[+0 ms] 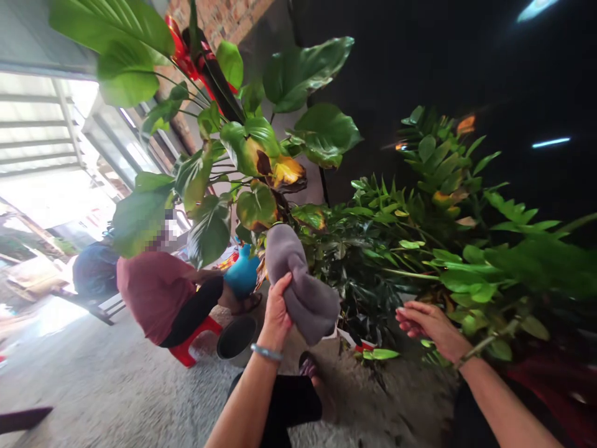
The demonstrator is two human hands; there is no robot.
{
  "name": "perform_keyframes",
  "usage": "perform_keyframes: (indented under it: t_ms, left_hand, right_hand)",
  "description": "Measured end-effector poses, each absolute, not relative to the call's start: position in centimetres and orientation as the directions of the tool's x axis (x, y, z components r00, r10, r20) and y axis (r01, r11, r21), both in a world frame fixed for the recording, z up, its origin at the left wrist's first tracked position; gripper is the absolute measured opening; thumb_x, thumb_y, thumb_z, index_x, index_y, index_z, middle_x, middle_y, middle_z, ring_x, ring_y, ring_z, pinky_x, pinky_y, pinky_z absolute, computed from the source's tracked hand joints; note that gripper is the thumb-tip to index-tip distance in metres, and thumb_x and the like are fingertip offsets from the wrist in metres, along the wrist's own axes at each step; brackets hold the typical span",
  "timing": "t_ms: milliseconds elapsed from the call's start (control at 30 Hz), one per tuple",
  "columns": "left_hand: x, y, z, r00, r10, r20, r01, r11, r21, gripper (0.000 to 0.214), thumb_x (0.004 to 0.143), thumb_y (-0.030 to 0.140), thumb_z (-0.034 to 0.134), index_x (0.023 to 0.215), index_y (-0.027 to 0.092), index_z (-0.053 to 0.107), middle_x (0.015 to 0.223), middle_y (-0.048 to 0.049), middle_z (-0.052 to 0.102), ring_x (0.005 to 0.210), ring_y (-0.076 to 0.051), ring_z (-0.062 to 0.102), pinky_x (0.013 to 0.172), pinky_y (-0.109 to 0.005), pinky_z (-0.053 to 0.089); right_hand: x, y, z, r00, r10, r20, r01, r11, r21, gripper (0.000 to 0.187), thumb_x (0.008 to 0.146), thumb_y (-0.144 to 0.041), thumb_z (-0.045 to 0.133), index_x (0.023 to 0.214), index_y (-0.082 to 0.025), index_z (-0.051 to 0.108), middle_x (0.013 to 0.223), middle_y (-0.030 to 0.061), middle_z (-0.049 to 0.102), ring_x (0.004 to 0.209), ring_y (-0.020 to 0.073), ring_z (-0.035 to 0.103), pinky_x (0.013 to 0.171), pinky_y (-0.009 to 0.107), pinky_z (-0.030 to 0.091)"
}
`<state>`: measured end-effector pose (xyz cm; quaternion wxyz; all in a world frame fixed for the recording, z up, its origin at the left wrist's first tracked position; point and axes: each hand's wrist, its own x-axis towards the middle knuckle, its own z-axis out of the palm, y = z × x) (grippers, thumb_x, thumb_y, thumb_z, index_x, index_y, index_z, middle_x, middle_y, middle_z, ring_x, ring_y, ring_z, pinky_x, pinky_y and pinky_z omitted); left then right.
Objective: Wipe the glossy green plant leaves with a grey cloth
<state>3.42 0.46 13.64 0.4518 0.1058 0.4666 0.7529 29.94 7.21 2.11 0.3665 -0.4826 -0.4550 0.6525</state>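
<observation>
- Grey, soft-looking folded cloth [303, 289] is sitting in my left hand [278, 311]: I am grasping it around its lower left side, thumb lying over the folds, both ends spreading free of my fingers.
- The cloth is resting on nothing but that hand; I am holding it up above the rough grey concrete floor [116, 392], just in front of the lower foliage.
- Its upper end is overlapping a green, brown-edged leaf [257, 205] in my view; whether they are touching, I am not able to tell.
- My right hand [431, 330] is hovering well apart from the cloth, fingers loosely curled, and I am seeing nothing in it; small-leaved dark green foliage [471, 286] is crowding close beside it.
- Handling this well is calling, I judge, for a flat pad of cloth under my fingers, since the bunched middle is leaving pressure uneven.
- The free right hand is best serving, to my mind, as support behind anything thin the cloth is meeting.
- The yellow, brown-blotched leaf [288, 171] above is looking fragile, so it is deserving the lightest touch.
- A loose bright green leaf [381, 354] is lying low, along the floor's edge by the plants.
</observation>
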Motion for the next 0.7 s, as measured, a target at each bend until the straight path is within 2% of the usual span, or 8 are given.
perform_keyframes:
  t_ms: [67, 233, 300, 433, 500, 567, 633, 700]
  left_hand:
    - [4.5, 1.3, 12.7, -0.528, 0.797, -0.293, -0.583, -0.089, 0.808, 0.019, 0.062, 0.018, 0.074, 0.076, 0.015, 0.062, 0.06, 0.0001, 0.069, 0.051, -0.014, 0.064, 0.062, -0.027, 0.055]
    - [8.2, -3.3, 5.6, -0.238, 0.802, -0.547, -0.472, 0.397, 0.787, 0.037, 0.051, 0.02, 0.08, 0.079, 0.017, 0.057, 0.054, -0.0003, 0.066, 0.046, -0.017, 0.06, 0.049, -0.028, 0.049]
    - [8.3, -5.6, 4.4, -0.185, 0.789, -0.586, -0.431, 0.471, 0.77, 0.042, 0.045, 0.019, 0.08, 0.079, 0.018, 0.056, 0.056, 0.0005, 0.066, 0.048, -0.017, 0.06, 0.047, -0.027, 0.047]
    - [6.4, -5.6, 7.8, -0.175, 0.894, -0.412, -0.414, 0.313, 0.855, 0.043, 0.039, 0.019, 0.079, 0.076, 0.017, 0.057, 0.057, 0.001, 0.065, 0.047, -0.016, 0.058, 0.046, -0.026, 0.045]
    - [5.5, -3.5, 10.6, -0.268, 0.919, -0.289, -0.44, 0.15, 0.885, 0.042, 0.04, 0.019, 0.078, 0.077, 0.017, 0.059, 0.058, 0.0015, 0.065, 0.048, -0.016, 0.058, 0.047, -0.026, 0.046]
    - [5.4, -1.1, 12.4, -0.383, 0.891, -0.245, -0.488, 0.03, 0.872, 0.035, 0.044, 0.019, 0.077, 0.074, 0.017, 0.059, 0.057, 0.0028, 0.064, 0.048, -0.014, 0.057, 0.05, -0.025, 0.048]
    - [6.0, 0.3, 12.3, -0.434, 0.861, -0.266, -0.514, 0.006, 0.858, 0.028, 0.047, 0.019, 0.075, 0.069, 0.017, 0.059, 0.055, 0.0025, 0.063, 0.048, -0.013, 0.057, 0.053, -0.025, 0.048]
    - [7.0, 0.2, 10.6, -0.366, 0.88, -0.303, -0.474, 0.104, 0.874, 0.025, 0.047, 0.019, 0.076, 0.067, 0.016, 0.062, 0.055, 0.0, 0.064, 0.049, -0.014, 0.057, 0.053, -0.026, 0.048]
  right_hand:
    - [29.7, 7.2, 2.3, -0.258, 0.915, -0.31, -0.033, -0.329, -0.944, 0.017, 0.057, -0.034, 0.075, 0.062, -0.022, 0.065, 0.065, 0.0032, 0.071, 0.056, 0.0158, 0.065, 0.049, 0.024, 0.048]
    - [30.0, 7.0, 2.5, -0.255, 0.917, -0.305, -0.019, -0.321, -0.947, 0.017, 0.055, -0.035, 0.075, 0.059, -0.022, 0.064, 0.062, 0.0014, 0.071, 0.058, 0.017, 0.065, 0.05, 0.025, 0.048]
    - [30.3, 7.0, 2.3, -0.266, 0.915, -0.304, -0.002, -0.315, -0.949, 0.016, 0.056, -0.035, 0.074, 0.058, -0.023, 0.064, 0.062, 0.0007, 0.071, 0.058, 0.0175, 0.066, 0.051, 0.026, 0.048]
    - [30.6, 7.1, 2.1, -0.264, 0.913, -0.31, -0.024, -0.328, -0.944, 0.015, 0.056, -0.032, 0.074, 0.057, -0.022, 0.063, 0.063, 0.0024, 0.071, 0.057, 0.0162, 0.065, 0.049, 0.024, 0.049]
    - [30.3, 7.1, 2.2, -0.258, 0.917, -0.304, -0.038, -0.324, -0.945, 0.013, 0.056, -0.03, 0.075, 0.058, -0.022, 0.065, 0.063, 0.003, 0.071, 0.056, 0.0148, 0.065, 0.048, 0.022, 0.048]
    - [30.0, 7.0, 2.6, -0.259, 0.918, -0.299, -0.05, -0.322, -0.945, 0.012, 0.057, -0.028, 0.075, 0.059, -0.021, 0.066, 0.062, 0.0027, 0.07, 0.055, 0.0138, 0.065, 0.047, 0.021, 0.047]
    - [29.7, 6.8, 3.0, -0.249, 0.918, -0.31, -0.066, -0.335, -0.94, 0.013, 0.057, -0.028, 0.076, 0.057, -0.021, 0.065, 0.06, 0.0019, 0.07, 0.053, 0.0133, 0.064, 0.046, 0.021, 0.046]
    - [29.5, 6.7, 3.1, -0.239, 0.915, -0.325, -0.081, -0.352, -0.933, 0.015, 0.056, -0.028, 0.077, 0.055, -0.022, 0.063, 0.058, 0.0009, 0.07, 0.052, 0.0129, 0.063, 0.045, 0.02, 0.045]
